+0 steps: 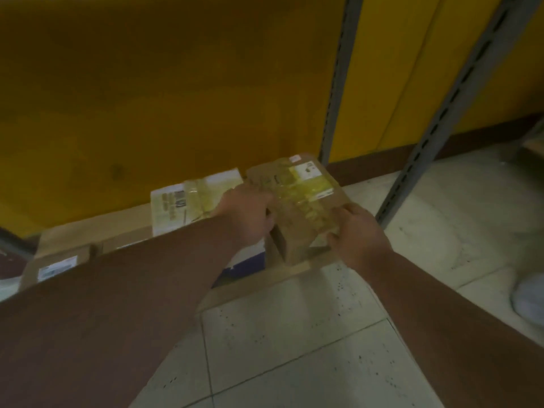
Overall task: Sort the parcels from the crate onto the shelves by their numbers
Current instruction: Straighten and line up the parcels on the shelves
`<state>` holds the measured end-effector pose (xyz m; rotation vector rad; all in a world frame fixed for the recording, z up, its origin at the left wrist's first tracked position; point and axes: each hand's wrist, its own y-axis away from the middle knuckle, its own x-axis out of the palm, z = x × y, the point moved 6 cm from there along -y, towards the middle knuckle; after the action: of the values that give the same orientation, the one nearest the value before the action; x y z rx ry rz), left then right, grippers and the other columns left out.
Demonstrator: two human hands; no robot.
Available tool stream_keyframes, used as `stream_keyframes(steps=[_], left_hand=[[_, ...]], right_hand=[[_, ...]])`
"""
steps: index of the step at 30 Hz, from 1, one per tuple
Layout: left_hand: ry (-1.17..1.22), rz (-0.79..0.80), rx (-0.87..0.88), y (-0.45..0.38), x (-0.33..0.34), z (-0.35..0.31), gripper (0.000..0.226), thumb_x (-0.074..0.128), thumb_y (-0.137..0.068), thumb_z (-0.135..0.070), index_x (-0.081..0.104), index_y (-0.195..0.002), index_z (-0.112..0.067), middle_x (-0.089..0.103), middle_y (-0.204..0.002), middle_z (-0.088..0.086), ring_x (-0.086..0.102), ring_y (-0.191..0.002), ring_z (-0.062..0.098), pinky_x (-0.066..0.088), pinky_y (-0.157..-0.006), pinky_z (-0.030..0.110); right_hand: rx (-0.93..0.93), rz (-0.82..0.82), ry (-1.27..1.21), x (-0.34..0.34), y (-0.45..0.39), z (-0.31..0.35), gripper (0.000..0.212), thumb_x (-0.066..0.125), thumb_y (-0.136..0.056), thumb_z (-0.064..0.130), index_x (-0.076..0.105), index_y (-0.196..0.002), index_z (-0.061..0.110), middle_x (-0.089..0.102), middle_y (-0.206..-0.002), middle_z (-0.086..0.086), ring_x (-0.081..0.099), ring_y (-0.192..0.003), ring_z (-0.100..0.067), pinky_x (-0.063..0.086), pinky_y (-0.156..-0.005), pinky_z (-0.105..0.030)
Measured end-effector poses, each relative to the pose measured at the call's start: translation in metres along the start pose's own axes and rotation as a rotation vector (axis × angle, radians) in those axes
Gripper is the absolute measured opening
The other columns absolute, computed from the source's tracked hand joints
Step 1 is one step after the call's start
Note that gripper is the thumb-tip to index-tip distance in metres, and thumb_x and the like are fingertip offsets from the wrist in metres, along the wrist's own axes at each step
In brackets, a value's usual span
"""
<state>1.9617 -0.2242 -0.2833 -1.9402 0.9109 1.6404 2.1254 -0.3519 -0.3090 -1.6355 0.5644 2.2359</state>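
Note:
A brown cardboard parcel [297, 198] with yellowish tape and a white label lies on the low shelf by the yellow wall. My left hand [250, 212] grips its left side, fingers curled over the edge. At its near right corner my right hand [357, 235] holds it, thumb on top. To its left lies a white parcel [182, 198] with a printed label and clear tape. The crate is out of view.
More brown boxes [59, 265] sit on the cardboard-lined shelf [97, 231] at left. Two grey slotted uprights [338, 83] [450, 113] rise at right. Speckled pale floor tiles [294, 334] spread below. A pale rounded object [530, 295] lies at the right edge.

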Motion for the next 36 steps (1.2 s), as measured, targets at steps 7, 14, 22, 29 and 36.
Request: stream_keyframes(steps=[7,14,22,29,36], left_hand=[[-0.469,0.382,-0.041,-0.065,0.030,-0.006,0.060,0.034,-0.090,-0.075,0.046,-0.140,-0.043,0.048,-0.147,-0.002,0.039,-0.136,0.029,0.023,-0.108,0.055],[-0.562,0.426,0.013,-0.080,0.055,0.012,0.087,0.043,-0.070,-0.091,0.043,-0.142,-0.042,0.052,-0.141,-0.003,0.048,-0.126,0.029,0.036,-0.102,0.048],[-0.472,0.359,-0.011,-0.094,0.048,0.016,0.076,0.061,-0.070,-0.081,0.056,-0.130,-0.034,0.062,-0.118,-0.003,0.055,-0.114,0.026,0.038,-0.093,0.042],[-0.526,0.332,0.033,-0.093,0.044,0.015,0.079,0.062,-0.067,-0.083,0.058,-0.127,-0.033,0.064,-0.111,-0.004,0.058,-0.108,0.025,0.040,-0.080,0.037],[-0.437,0.272,0.003,-0.085,0.047,0.020,0.083,0.057,-0.065,-0.086,0.051,-0.134,-0.040,0.060,-0.123,-0.001,0.055,-0.115,0.027,0.043,-0.092,0.039]], right_hand=[[-0.069,0.046,0.100,0.010,-0.038,-0.016,0.059,0.059,-0.095,0.042,0.041,-0.149,0.026,0.038,-0.151,-0.007,0.041,-0.134,-0.030,0.043,-0.109,-0.042],[-0.078,0.127,0.103,0.036,-0.064,-0.028,0.047,0.060,-0.091,0.054,0.062,-0.131,0.030,0.055,-0.132,-0.004,0.049,-0.122,-0.028,0.045,-0.104,-0.042],[-0.059,0.033,0.076,0.041,-0.069,-0.016,0.045,0.060,-0.091,0.055,0.065,-0.129,0.032,0.053,-0.134,-0.003,0.045,-0.123,-0.028,0.043,-0.106,-0.042],[-0.061,0.040,0.085,0.042,-0.059,-0.015,0.044,0.058,-0.092,0.056,0.065,-0.128,0.033,0.053,-0.133,-0.001,0.043,-0.124,-0.026,0.042,-0.105,-0.039],[-0.059,0.071,0.048,0.039,-0.060,-0.018,0.046,0.060,-0.094,0.051,0.062,-0.134,0.028,0.049,-0.138,-0.004,0.040,-0.128,-0.027,0.039,-0.110,-0.042]])
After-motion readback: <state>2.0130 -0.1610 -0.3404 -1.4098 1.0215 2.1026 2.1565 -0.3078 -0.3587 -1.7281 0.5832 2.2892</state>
